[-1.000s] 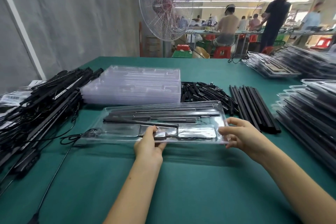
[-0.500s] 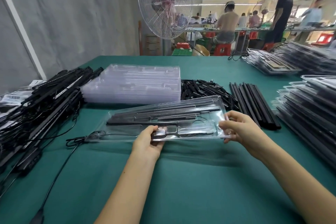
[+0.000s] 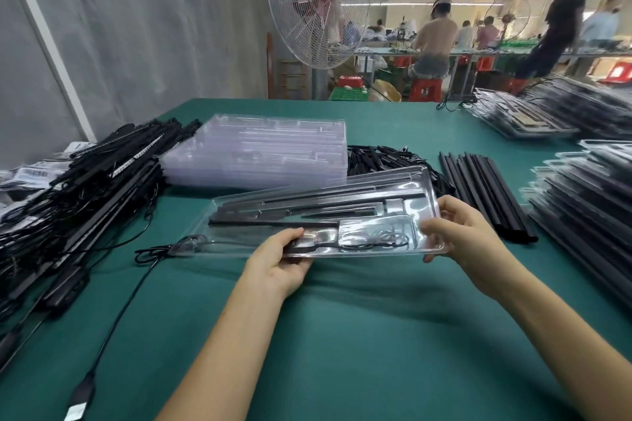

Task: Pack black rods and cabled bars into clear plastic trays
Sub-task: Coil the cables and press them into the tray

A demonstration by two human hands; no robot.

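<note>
Tray (image 3: 430, 186) held tilted over table (image 3: 342, 335) | pinched at near rim by left hand (image 3: 278, 265), at right end by right hand (image 3: 470, 236) | probably light, thin, bendy, slippery | best gripped at rims, kept level

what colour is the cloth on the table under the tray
Dark teal green, plain with no pattern; the table cloth shows best in the head view, below the held tray.
</note>
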